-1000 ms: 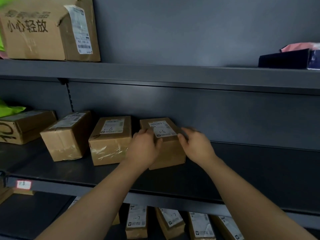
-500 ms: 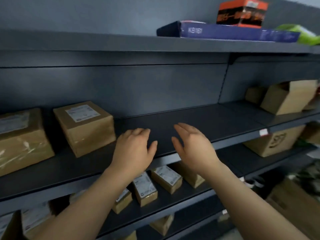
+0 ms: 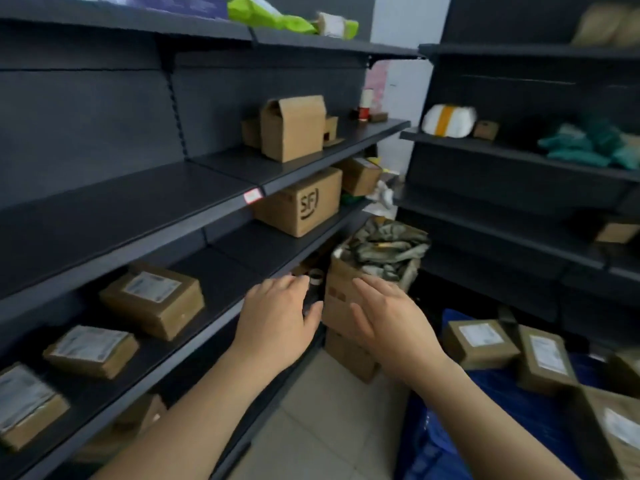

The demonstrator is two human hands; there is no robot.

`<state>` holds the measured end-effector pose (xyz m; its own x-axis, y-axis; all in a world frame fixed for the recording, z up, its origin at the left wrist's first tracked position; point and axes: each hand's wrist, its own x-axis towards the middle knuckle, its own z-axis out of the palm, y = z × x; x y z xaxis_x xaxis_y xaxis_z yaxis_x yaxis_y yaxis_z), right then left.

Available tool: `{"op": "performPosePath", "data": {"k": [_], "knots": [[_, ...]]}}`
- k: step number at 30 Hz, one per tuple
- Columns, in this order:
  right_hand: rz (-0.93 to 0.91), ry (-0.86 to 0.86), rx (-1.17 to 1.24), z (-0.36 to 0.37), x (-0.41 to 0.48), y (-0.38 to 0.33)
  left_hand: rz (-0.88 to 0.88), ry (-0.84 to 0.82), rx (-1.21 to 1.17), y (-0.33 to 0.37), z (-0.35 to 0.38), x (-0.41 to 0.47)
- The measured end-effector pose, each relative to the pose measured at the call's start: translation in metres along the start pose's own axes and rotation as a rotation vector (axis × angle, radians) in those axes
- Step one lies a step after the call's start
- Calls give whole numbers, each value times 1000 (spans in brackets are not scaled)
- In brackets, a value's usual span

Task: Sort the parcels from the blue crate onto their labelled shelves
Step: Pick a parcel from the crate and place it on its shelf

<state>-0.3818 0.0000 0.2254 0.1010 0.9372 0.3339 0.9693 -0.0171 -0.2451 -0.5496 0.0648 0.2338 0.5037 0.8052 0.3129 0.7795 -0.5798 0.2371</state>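
Shelving (image 3: 138, 202) slid left, blue crate (image 3: 502, 403) appeared; left hand (image 3: 277, 320), right hand (image 3: 391, 323) spread, empty.

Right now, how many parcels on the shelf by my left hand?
3: nearest parcel, middle parcel, far-left parcel at the frame edge; more may be hidden.
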Motion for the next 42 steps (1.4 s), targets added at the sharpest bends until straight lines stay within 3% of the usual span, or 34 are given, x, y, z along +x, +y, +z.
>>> {"op": "performPosePath", "data": {"k": [11, 24, 34, 42], "knots": [[508, -86, -70, -33, -125, 215, 283, -356, -98, 208, 148, 47], [1002, -126, -105, -26, -186, 395, 541, -701, -84, 355, 295, 129], [1220, -126, -82, -2, -241, 515, 643, -895, -3, 461, 399, 141], [1246, -221, 22, 41, -298, 634, 503, -1008, -40, 534, 501, 120]]}}
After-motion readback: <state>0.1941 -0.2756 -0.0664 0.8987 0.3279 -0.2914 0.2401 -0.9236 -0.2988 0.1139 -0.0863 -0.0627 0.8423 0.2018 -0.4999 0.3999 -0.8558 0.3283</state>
